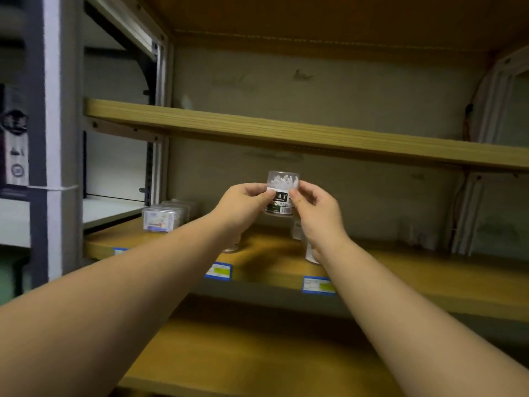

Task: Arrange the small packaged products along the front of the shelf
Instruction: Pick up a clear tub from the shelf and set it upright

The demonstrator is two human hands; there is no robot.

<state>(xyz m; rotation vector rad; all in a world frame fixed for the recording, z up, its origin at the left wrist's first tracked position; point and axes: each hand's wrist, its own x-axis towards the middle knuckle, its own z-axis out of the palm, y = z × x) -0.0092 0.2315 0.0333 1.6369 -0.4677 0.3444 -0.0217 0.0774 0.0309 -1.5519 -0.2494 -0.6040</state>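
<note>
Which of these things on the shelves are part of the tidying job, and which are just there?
Part of the job:
- dental floss tub, held up by the left hand and the right hand
- row of flat clear boxes
- tubs half hidden behind the arms
- middle shelf

Just there:
- price labels
- upper shelf
- lower shelf

Clear dental-floss tub, dark label, white picks inside: upright, pinched between fingertips on both sides. Flat clear boxes: row left of fingers, below.
</note>
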